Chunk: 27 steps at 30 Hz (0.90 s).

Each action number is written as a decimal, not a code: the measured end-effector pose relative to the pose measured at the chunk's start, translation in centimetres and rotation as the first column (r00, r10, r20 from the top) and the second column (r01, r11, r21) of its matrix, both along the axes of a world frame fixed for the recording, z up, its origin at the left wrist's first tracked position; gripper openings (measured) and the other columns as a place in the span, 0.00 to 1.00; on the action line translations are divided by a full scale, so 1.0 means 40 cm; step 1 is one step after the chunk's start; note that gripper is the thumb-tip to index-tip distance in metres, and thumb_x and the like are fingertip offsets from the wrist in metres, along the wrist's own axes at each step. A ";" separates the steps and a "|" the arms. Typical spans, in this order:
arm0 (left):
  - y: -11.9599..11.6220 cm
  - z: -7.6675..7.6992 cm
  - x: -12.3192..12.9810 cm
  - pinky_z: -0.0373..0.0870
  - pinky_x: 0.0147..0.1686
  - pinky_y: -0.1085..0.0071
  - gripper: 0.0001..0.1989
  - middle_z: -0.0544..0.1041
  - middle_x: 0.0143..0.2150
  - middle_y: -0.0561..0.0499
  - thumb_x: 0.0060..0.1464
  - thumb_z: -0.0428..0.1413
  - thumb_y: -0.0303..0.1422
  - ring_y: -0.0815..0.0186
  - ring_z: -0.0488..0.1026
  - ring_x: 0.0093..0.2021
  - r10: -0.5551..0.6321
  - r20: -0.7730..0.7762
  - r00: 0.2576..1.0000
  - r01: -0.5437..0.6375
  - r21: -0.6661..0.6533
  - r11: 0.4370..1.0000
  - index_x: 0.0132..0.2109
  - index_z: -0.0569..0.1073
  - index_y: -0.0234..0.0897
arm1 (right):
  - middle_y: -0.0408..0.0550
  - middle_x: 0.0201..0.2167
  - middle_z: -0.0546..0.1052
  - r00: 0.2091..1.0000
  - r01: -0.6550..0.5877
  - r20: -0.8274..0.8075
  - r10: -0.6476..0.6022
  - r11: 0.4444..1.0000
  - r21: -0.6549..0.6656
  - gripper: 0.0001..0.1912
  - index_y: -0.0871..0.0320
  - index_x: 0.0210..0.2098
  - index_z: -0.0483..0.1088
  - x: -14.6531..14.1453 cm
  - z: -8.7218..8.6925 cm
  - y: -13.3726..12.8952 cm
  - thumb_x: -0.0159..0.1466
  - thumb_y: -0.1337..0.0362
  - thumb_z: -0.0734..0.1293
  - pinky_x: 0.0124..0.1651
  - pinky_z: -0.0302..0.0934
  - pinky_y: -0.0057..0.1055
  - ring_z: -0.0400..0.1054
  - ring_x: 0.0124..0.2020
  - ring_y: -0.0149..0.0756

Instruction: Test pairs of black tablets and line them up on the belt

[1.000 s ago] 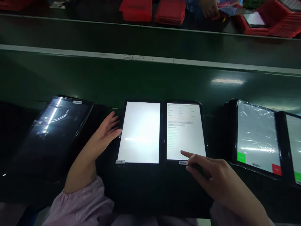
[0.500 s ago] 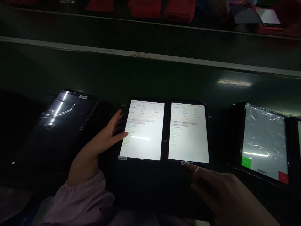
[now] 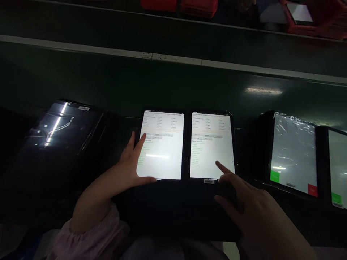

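Two lit tablets lie side by side in front of me, both showing a white screen with checkboxes, grey buttons and green text lines. Over the lower left corner of the left tablet [image 3: 165,159] is my left hand [image 3: 132,162], fingers spread, with the thumb at the bottom edge and a fingertip at a grey button. My right hand [image 3: 244,198] points its index finger at the lower part of the right tablet [image 3: 206,155]; whether the tip touches the glass I cannot tell. A barcode label [image 3: 209,181] sits at that tablet's bottom edge.
A dark-screened tablet [image 3: 56,133] lies at the left. On the right are a film-covered tablet [image 3: 294,151] with green and red squares and another lit tablet [image 3: 338,162]. Beyond a pale rail [image 3: 176,59], red stacks [image 3: 199,8] line the far side, with another person's hand [image 3: 246,4].
My left hand has moved onto the left tablet's lower corner, covering its label. The right index finger has gone from the right tablet's bottom label up over its screen. The view has shifted slightly.
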<state>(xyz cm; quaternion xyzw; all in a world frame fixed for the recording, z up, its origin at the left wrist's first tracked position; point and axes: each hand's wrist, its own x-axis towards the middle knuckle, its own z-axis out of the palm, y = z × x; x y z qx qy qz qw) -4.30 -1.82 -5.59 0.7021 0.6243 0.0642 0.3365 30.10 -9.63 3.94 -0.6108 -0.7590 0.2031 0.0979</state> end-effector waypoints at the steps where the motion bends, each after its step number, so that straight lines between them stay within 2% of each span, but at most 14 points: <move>1: 0.006 0.006 0.007 0.62 0.67 0.28 0.75 0.33 0.84 0.35 0.38 0.70 0.62 0.26 0.33 0.80 0.055 -0.004 0.998 -0.055 0.019 0.998 0.81 0.34 0.50 | 0.50 0.40 0.88 1.000 -0.005 -0.016 0.004 0.998 -0.055 0.27 0.61 0.70 0.67 -0.002 0.004 -0.005 0.78 0.54 0.58 0.16 0.69 0.26 0.75 0.16 0.31; 4: 0.028 0.033 0.017 0.64 0.67 0.32 0.68 0.37 0.84 0.34 0.48 0.65 0.63 0.29 0.42 0.80 0.235 0.016 0.972 -0.235 0.037 0.971 0.81 0.34 0.50 | 0.50 0.46 0.88 0.999 0.003 -0.034 -0.010 0.979 -0.202 0.27 0.57 0.70 0.67 0.000 0.008 -0.019 0.73 0.60 0.65 0.27 0.78 0.30 0.84 0.29 0.39; 6: 0.036 0.046 0.010 0.62 0.68 0.32 0.64 0.41 0.83 0.34 0.52 0.63 0.62 0.30 0.47 0.80 0.261 0.042 0.964 -0.261 -0.008 0.965 0.81 0.34 0.50 | 0.49 0.50 0.87 0.999 0.004 -0.037 -0.014 0.966 -0.257 0.27 0.54 0.69 0.69 0.003 0.010 -0.025 0.72 0.62 0.66 0.35 0.81 0.34 0.85 0.33 0.41; 8: 0.035 0.047 -0.005 0.59 0.69 0.31 0.64 0.43 0.83 0.36 0.52 0.64 0.62 0.31 0.46 0.80 0.199 0.069 0.978 -0.194 -0.065 0.979 0.81 0.34 0.53 | 0.46 0.50 0.87 0.999 -0.007 -0.044 -0.006 0.956 -0.292 0.26 0.50 0.68 0.70 0.004 0.013 -0.029 0.72 0.62 0.67 0.37 0.81 0.34 0.85 0.33 0.40; 11: 0.022 0.032 -0.027 0.56 0.70 0.30 0.65 0.42 0.84 0.39 0.49 0.65 0.62 0.31 0.43 0.80 0.076 0.082 0.994 -0.070 -0.076 0.995 0.81 0.35 0.54 | 0.41 0.47 0.88 1.000 -0.007 -0.030 -0.003 0.948 -0.317 0.24 0.46 0.65 0.73 0.001 0.022 -0.031 0.70 0.63 0.70 0.31 0.79 0.28 0.85 0.32 0.38; 15: 0.008 0.020 -0.038 0.54 0.71 0.31 0.65 0.39 0.84 0.39 0.50 0.65 0.60 0.31 0.41 0.81 -0.034 0.073 0.997 0.040 -0.079 0.996 0.81 0.34 0.53 | 0.42 0.47 0.88 1.000 -0.001 -0.025 -0.009 0.929 -0.369 0.26 0.44 0.65 0.74 -0.004 0.034 -0.033 0.69 0.63 0.71 0.24 0.75 0.25 0.86 0.36 0.41; 18: 0.004 0.027 -0.037 0.57 0.70 0.32 0.65 0.36 0.84 0.39 0.50 0.66 0.59 0.30 0.38 0.81 -0.032 0.057 0.998 0.039 -0.121 0.992 0.81 0.34 0.54 | 0.42 0.49 0.87 0.999 0.010 -0.039 -0.028 0.910 -0.414 0.30 0.42 0.71 0.68 0.002 0.035 -0.039 0.71 0.61 0.70 0.24 0.75 0.25 0.86 0.38 0.42; 21: 0.003 0.033 -0.037 0.60 0.69 0.33 0.65 0.36 0.84 0.39 0.49 0.66 0.58 0.30 0.41 0.81 -0.014 0.053 0.999 0.022 -0.138 0.990 0.81 0.36 0.54 | 0.42 0.49 0.87 0.998 -0.003 -0.062 -0.027 0.899 -0.438 0.32 0.41 0.73 0.65 0.010 0.030 -0.046 0.71 0.61 0.68 0.26 0.76 0.27 0.86 0.38 0.42; 25: 0.005 0.040 -0.048 0.59 0.71 0.39 0.65 0.39 0.84 0.40 0.48 0.67 0.58 0.34 0.43 0.81 -0.018 0.091 0.996 0.030 -0.135 0.990 0.81 0.38 0.52 | 0.42 0.46 0.88 0.999 0.014 -0.027 -0.028 0.910 -0.414 0.28 0.43 0.68 0.72 0.009 0.017 -0.037 0.69 0.62 0.70 0.29 0.79 0.30 0.86 0.37 0.44; 27: 0.007 0.047 -0.059 0.59 0.72 0.42 0.63 0.41 0.85 0.42 0.50 0.65 0.59 0.35 0.43 0.81 -0.022 0.120 0.993 0.039 -0.138 0.990 0.81 0.39 0.52 | 0.43 0.46 0.88 0.999 0.036 0.011 -0.035 0.931 -0.363 0.26 0.46 0.65 0.75 0.008 0.012 -0.025 0.68 0.62 0.70 0.28 0.78 0.31 0.85 0.33 0.43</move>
